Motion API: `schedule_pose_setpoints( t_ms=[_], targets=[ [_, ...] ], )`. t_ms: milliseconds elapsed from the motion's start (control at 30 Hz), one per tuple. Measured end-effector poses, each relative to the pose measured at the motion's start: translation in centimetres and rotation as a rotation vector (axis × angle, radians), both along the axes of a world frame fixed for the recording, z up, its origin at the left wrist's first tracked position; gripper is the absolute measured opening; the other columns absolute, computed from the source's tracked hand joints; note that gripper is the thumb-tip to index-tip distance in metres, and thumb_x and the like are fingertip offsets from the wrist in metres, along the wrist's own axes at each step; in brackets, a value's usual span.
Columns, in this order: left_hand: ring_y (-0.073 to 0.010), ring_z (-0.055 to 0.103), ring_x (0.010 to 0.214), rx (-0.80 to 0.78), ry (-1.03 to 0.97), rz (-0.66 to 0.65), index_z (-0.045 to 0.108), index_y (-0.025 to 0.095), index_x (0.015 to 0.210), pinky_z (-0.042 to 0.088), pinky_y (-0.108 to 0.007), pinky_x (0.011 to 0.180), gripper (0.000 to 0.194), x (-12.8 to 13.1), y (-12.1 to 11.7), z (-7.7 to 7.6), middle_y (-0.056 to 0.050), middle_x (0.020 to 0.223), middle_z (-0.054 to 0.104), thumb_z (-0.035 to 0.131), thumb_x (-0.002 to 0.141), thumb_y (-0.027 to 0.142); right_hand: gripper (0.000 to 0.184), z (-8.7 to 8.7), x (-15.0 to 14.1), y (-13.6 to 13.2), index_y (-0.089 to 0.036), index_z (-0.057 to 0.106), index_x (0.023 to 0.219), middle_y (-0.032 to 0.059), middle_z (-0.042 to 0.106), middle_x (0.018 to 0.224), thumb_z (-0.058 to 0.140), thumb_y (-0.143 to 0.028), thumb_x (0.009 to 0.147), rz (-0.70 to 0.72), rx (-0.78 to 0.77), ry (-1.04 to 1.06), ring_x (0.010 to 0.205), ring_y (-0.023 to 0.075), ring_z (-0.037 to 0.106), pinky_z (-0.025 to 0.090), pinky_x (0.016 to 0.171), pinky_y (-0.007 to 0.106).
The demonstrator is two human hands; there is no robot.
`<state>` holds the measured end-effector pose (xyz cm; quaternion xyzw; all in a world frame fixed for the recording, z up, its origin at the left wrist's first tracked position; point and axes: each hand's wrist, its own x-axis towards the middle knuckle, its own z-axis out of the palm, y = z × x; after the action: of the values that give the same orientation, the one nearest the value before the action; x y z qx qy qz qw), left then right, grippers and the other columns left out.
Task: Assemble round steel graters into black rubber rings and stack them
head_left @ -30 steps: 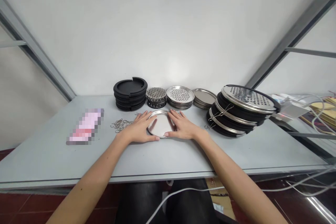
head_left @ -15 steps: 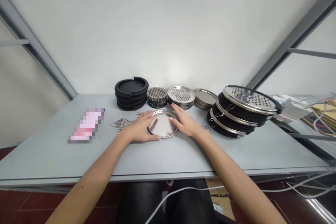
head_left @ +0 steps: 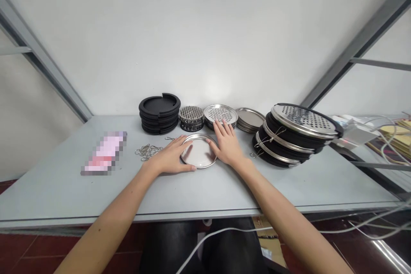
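Resting open, the left hand touches a steel disc — the right hand lies open beside it. Wire clips stay loose; graters stand stacked.

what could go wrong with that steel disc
The right hand sits right by the perforated steel plates, so a slip could nudge that stack. The leaning pile of black rings and grater plates looks unstable and might slide if bumped. The loose wire hooks could get swept aside by the left hand on the steel disc.
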<state>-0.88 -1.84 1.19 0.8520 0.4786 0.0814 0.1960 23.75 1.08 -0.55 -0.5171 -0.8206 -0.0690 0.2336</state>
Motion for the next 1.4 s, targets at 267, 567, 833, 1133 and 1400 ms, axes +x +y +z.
schedule_pose_setpoints(
  t_ms=[267, 567, 833, 1133, 1400],
  targets=[
    [-0.0341, 0.011, 0.147, 0.007, 0.037, 0.001, 0.029, 0.022, 0.151, 0.02, -0.048, 0.119, 0.101, 0.0, -0.1, 0.1, -0.01, 0.161, 0.014, 0.06, 0.071, 0.076, 0.07, 0.1, 0.6, 0.4, -0.003, 0.03, 0.148, 0.0163, 0.029, 0.156, 0.034, -0.049, 0.095, -0.102, -0.037, 0.035, 0.146, 0.0375, 0.016, 0.019, 0.117, 0.055],
    [-0.0355, 0.013, 0.147, 0.013, 0.013, 0.001, 0.029, 0.025, 0.15, 0.02, -0.049, 0.118, 0.1, -0.1, 0.0, -0.3, -0.009, 0.161, 0.016, 0.06, 0.07, 0.077, 0.072, -0.3, 0.9, 0.7, -0.004, 0.029, 0.148, 0.017, 0.027, 0.156, 0.035, -0.051, 0.094, -0.062, -0.053, 0.09, 0.146, 0.0376, 0.015, 0.022, 0.117, 0.055],
    [-0.0345, 0.011, 0.147, 0.032, 0.024, -0.038, 0.031, 0.023, 0.15, 0.014, -0.05, 0.119, 0.098, -0.1, 0.2, 0.0, -0.011, 0.16, 0.017, 0.06, 0.072, 0.075, 0.067, 0.0, 0.9, 0.6, -0.005, 0.036, 0.145, 0.0171, 0.03, 0.155, 0.038, -0.048, 0.094, -0.046, -0.021, 0.09, 0.146, 0.0368, 0.017, 0.022, 0.117, 0.054],
    [-0.0318, 0.011, 0.147, 0.047, 0.028, -0.073, 0.029, 0.024, 0.15, 0.01, -0.049, 0.12, 0.094, 0.0, 0.3, -0.4, -0.01, 0.16, 0.018, 0.057, 0.075, 0.074, 0.052, 0.5, 0.3, 0.1, -0.015, 0.047, 0.139, 0.0129, 0.049, 0.142, 0.041, -0.04, 0.094, 0.227, 0.004, 0.232, 0.135, 0.0265, 0.039, 0.034, 0.114, 0.047],
    [-0.0329, 0.012, 0.147, 0.067, 0.025, -0.079, 0.026, 0.026, 0.151, 0.013, -0.05, 0.119, 0.092, 0.0, 0.4, -0.4, -0.009, 0.16, 0.018, 0.054, 0.078, 0.073, 0.053, 0.9, -0.9, 0.2, -0.012, 0.05, 0.137, 0.0132, 0.04, 0.15, 0.04, -0.041, 0.094, 0.162, 0.083, 0.009, 0.145, 0.0305, 0.022, 0.016, 0.12, 0.052]
  ],
)
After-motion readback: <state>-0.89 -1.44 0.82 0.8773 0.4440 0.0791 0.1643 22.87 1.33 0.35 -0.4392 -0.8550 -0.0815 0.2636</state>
